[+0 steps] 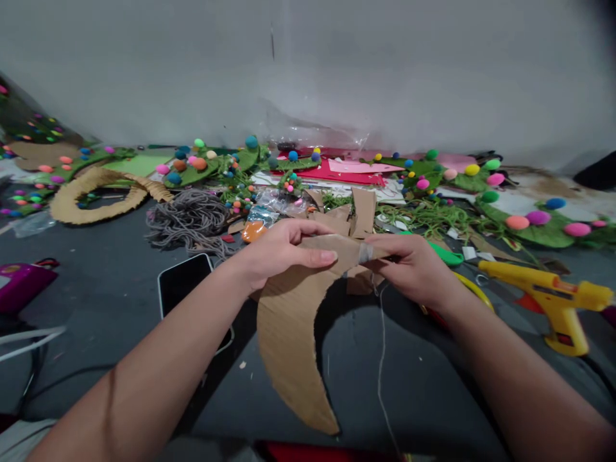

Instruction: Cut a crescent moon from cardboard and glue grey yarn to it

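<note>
A brown cardboard crescent (289, 327) is held up over the dark table, its lower point hanging toward me. My left hand (293, 253) grips its upper part, thumb on the near face and fingers behind. Grey yarn (366, 252) is wrapped in a narrow band near the upper right tip. My right hand (414, 266) is closed around that tip, just right of the band; its fingertips are partly hidden. From beneath the band a loose strand (382, 366) runs down to the table's front edge.
A yellow glue gun (553, 295) lies at right. Behind my left forearm is a phone (185, 282), with a grey yarn heap (190, 218) beyond. A wrapped ring (96, 196) sits at left. Green felt leaves with pom-poms (539, 221) and cardboard scraps (363, 212) line the back.
</note>
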Demonstrator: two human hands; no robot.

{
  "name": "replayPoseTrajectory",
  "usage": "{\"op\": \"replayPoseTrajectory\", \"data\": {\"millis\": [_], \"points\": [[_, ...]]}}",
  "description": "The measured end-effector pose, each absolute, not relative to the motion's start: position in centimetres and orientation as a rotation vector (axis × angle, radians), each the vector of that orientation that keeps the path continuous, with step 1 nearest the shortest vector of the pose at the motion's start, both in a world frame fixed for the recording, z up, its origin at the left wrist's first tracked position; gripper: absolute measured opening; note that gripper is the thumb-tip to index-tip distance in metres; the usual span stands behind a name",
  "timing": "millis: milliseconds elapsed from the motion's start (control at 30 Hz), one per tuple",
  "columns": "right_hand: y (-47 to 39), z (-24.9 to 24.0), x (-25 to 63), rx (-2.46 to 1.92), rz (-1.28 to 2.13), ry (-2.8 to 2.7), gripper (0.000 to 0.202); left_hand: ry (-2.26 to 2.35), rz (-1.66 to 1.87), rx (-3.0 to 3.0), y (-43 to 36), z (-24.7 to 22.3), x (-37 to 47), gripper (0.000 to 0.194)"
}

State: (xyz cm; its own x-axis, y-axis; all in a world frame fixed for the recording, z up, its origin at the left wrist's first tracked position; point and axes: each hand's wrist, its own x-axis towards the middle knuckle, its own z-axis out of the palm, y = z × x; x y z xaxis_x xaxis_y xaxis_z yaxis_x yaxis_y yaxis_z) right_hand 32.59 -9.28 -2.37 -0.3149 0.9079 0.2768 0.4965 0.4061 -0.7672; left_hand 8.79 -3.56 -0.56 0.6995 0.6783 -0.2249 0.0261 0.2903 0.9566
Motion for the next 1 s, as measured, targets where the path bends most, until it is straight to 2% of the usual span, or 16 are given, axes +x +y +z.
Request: {"op": "replayPoseTrajectory", "data": {"millis": [133,367,667,1000], "points": [[-9.2,-2.4,33.1,-1.261,0.694,-1.933,0.02,0.71,0.353,1.362,-3.5,-0.4,8.9,0.027],[-9.6,-1.7,33.0,-1.391,0.403,-1.917,0.014,0.714,0.309,1.638,-3.7,-0.7,9.4,0.03],[-11.4,-0.7,30.4,-1.409,0.262,-1.907,0.015,0.882,0.719,1.591,-3.4,-1.1,9.6,0.028],[-11.0,-2.1,29.8,-1.332,0.215,-1.936,0.019,0.822,0.882,1.461,-3.6,-1.0,9.6,0.037]]}}
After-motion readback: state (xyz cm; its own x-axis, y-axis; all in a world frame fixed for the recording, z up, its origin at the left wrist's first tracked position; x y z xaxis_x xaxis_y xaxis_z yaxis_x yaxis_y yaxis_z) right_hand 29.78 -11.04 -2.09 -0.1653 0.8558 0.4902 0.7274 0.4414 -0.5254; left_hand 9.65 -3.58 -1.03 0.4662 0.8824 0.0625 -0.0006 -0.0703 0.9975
